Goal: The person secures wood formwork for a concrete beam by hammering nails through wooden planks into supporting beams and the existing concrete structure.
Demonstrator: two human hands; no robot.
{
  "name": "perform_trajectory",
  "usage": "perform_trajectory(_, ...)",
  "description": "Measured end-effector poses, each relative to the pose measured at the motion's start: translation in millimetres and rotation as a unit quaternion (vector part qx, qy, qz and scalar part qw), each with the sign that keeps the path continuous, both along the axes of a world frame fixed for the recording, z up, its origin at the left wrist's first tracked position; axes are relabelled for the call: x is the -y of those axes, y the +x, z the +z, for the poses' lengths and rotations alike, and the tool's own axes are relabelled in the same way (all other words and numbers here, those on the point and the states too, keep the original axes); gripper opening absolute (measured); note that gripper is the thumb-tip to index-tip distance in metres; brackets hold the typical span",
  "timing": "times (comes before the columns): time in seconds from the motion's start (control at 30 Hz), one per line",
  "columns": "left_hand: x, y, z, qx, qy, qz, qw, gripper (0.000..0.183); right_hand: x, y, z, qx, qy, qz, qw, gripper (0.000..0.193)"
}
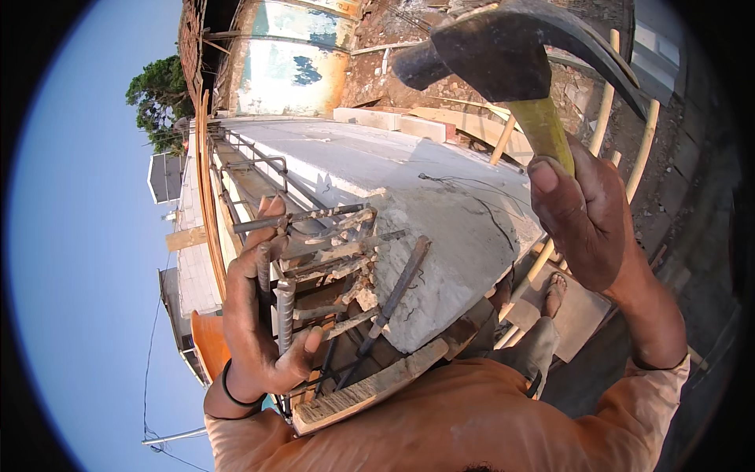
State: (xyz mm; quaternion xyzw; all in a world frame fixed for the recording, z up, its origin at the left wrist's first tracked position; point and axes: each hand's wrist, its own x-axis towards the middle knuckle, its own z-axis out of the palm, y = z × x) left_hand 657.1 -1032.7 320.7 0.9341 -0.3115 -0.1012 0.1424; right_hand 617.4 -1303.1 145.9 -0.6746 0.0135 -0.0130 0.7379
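Note:
My right hand (586, 212) is wrapped round the yellow handle of a claw hammer (499, 59), close below its head. The dark hammer head is raised at the upper right, above the concrete. At the left, my left hand (245, 322) curls round short upright rebar ends (285, 311), its thumb on the near side and its fingers partly hidden behind the steel. More steel bars (401, 287) and ties stick out of the broken end of a grey concrete beam (456, 228), beside that hand.
A wooden board (370, 389) lies along the near edge, against my body. Long rebar (259, 153) runs away beside the pale wall top. Bamboo poles (645, 149) stand at the right, with rubble ground beyond. My foot (555, 295) rests on a board far below.

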Motion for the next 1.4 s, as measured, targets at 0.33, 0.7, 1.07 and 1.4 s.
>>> perform_trajectory(0.33, 0.2, 0.3, -1.8, -0.007, -0.006, 0.015, 1.000, 0.079, -9.6, 16.0, -22.2, 0.030, -0.074, 0.050, 0.996, 0.047)
perform_trajectory(0.7, 1.1, -0.1, -1.4, 0.009, 0.012, 0.012, 1.000, 0.078, -33.5, 27.4, -44.7, -0.007, -0.245, 0.138, 0.960, 0.050)
perform_trajectory(1.07, 0.1, -0.1, -0.8, 0.011, 0.008, -0.007, 1.000, 0.079, -10.5, 15.5, -20.8, -0.133, -0.193, 0.149, 0.961, 0.054)
perform_trajectory(1.4, 1.4, -5.2, -1.1, 0.033, 0.018, 0.004, 0.999, 0.085, -7.2, -25.7, -24.0, -0.146, -0.160, 0.101, 0.971, 0.049)
